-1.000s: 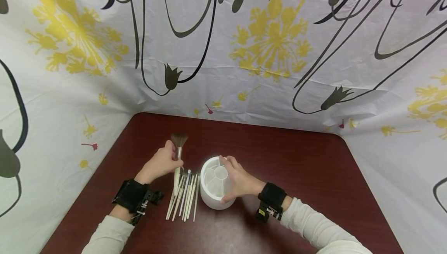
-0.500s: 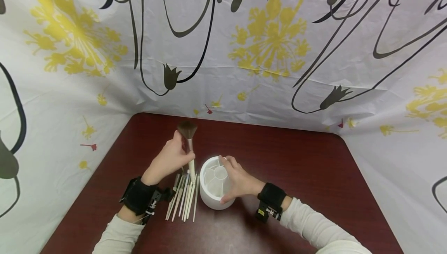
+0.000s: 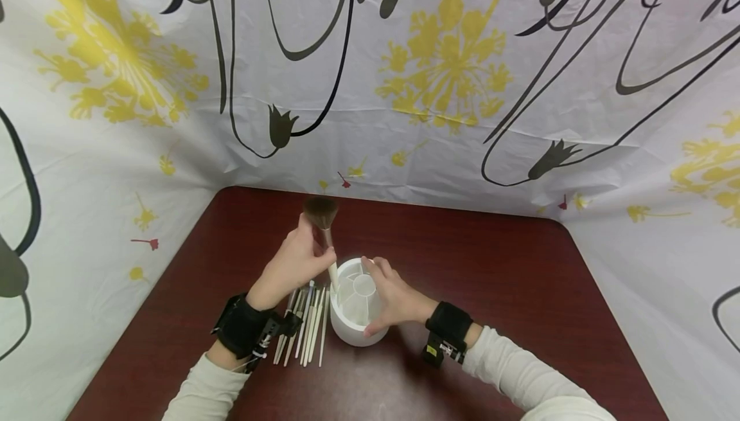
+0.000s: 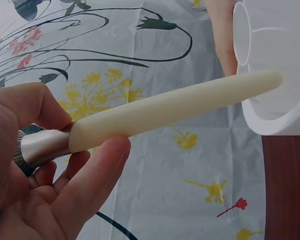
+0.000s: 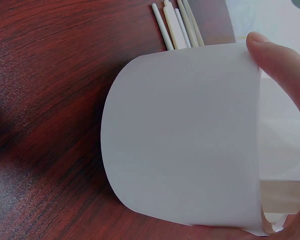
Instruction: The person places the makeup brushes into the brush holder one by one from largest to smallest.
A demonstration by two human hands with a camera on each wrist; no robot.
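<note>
My left hand (image 3: pixel 291 260) pinches a makeup brush (image 3: pixel 320 212) near its metal collar, bristles up and the pale handle pointing down. In the left wrist view the tip of that brush handle (image 4: pixel 175 106) overlaps the opening of a white round brush holder (image 3: pixel 350 332); touching or apart, I cannot tell. Thin walls split the holder into compartments around a central ring. My right hand (image 3: pixel 401 299) grips the holder at its rim, thumb on the near side and fingers at the far side. The holder stands upright on the table.
Several slim brushes (image 3: pixel 312 328) lie side by side on the dark red table (image 3: pixel 462 254), just left of the holder. A white cloth (image 3: pixel 347 132) with a yellow and grey plant print hangs behind the table and along its sides.
The left hand has lifted the makeup brush away from above the lying brushes and carried it right, to the holder's rim. The right hand and the holder have stayed put.
</note>
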